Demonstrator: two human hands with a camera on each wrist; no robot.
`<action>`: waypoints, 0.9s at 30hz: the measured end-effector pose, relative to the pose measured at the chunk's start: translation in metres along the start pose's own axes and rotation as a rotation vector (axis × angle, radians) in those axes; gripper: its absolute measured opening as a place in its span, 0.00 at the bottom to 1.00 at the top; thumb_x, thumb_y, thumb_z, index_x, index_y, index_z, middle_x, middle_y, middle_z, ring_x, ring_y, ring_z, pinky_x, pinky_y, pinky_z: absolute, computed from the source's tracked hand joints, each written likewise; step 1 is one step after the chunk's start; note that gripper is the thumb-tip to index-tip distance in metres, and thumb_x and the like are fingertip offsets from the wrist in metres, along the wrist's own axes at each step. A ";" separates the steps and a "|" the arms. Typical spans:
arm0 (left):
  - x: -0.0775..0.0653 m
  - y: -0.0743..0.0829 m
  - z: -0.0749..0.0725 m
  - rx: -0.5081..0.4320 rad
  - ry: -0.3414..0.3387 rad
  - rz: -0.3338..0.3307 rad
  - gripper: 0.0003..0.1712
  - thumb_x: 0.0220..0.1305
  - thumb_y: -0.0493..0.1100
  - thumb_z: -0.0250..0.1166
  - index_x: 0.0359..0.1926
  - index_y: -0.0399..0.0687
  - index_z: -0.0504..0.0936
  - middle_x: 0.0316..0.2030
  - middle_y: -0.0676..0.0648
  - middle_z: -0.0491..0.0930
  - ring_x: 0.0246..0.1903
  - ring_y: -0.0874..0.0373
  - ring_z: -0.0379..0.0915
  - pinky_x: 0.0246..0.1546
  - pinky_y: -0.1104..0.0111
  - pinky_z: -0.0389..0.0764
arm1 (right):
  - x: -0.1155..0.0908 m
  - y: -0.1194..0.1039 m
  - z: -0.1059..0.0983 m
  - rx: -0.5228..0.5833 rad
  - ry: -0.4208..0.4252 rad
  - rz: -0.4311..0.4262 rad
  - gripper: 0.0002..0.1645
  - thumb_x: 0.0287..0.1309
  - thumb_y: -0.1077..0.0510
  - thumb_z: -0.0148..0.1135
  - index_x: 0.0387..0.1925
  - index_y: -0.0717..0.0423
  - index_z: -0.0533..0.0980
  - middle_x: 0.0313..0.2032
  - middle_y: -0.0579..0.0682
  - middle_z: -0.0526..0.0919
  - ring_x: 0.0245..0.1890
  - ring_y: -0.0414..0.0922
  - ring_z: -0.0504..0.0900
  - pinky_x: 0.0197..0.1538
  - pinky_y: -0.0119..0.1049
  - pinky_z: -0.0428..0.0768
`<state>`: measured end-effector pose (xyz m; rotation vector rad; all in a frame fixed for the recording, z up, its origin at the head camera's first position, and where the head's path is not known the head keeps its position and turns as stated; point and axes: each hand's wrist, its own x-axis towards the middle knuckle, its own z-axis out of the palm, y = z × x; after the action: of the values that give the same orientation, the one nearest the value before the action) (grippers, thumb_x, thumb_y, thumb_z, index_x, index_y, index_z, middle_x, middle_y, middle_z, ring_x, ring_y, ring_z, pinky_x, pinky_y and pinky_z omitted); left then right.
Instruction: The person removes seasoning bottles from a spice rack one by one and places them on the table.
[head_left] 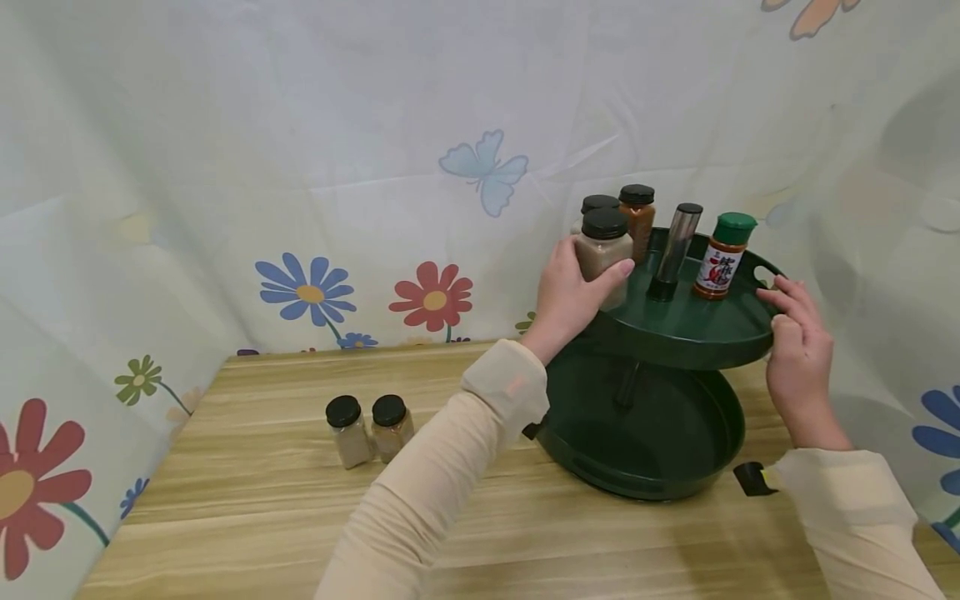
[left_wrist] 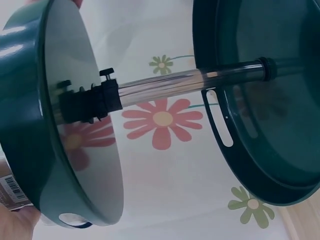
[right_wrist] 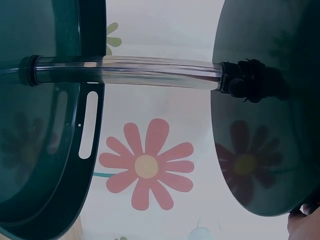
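My left hand (head_left: pixel 573 292) grips a square spice jar (head_left: pixel 604 250) with a black lid and pale brown powder, over the left edge of a green two-tier tray stand (head_left: pixel 637 337). In the left wrist view the jar's barcode label (left_wrist: pixel 12 190) shows beside the upper tier. My right hand (head_left: pixel 801 358) holds the upper tier's right rim by the handle slot. On that tier, another black-lidded jar (head_left: pixel 600 202) is partly hidden behind the held one. A jar of reddish-brown spice (head_left: pixel 637 221), a metal post (head_left: pixel 677 254) and a green-capped bottle (head_left: pixel 722 258) stand there too.
Two black-lidded jars, one with pale powder (head_left: pixel 351 437) and one with browner contents (head_left: pixel 393 429), stand on the wooden table (head_left: pixel 262 500) at left. The stand's lower tier (head_left: pixel 641 483) sits on the table. A flowered curtain (head_left: pixel 360 167) hangs behind.
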<state>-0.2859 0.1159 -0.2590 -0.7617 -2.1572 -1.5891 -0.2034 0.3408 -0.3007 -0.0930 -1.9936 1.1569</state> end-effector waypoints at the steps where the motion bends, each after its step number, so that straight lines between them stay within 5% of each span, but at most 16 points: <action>1: 0.000 0.000 -0.001 -0.012 0.003 -0.001 0.29 0.55 0.56 0.62 0.50 0.44 0.65 0.43 0.48 0.70 0.41 0.59 0.68 0.41 0.69 0.74 | 0.000 0.000 0.000 0.001 -0.001 0.001 0.27 0.61 0.61 0.30 0.54 0.66 0.68 0.64 0.50 0.61 0.67 0.37 0.46 0.68 0.36 0.43; 27: -0.005 0.010 -0.019 -0.107 -0.054 0.054 0.28 0.55 0.54 0.63 0.51 0.44 0.65 0.43 0.48 0.70 0.41 0.60 0.68 0.40 0.71 0.75 | 0.001 0.002 0.000 0.001 0.014 -0.011 0.26 0.61 0.61 0.30 0.54 0.66 0.69 0.64 0.50 0.63 0.66 0.36 0.48 0.67 0.34 0.44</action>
<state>-0.2768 0.0991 -0.2484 -0.8980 -2.0834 -1.6855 -0.2050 0.3422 -0.3018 -0.0889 -1.9787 1.1470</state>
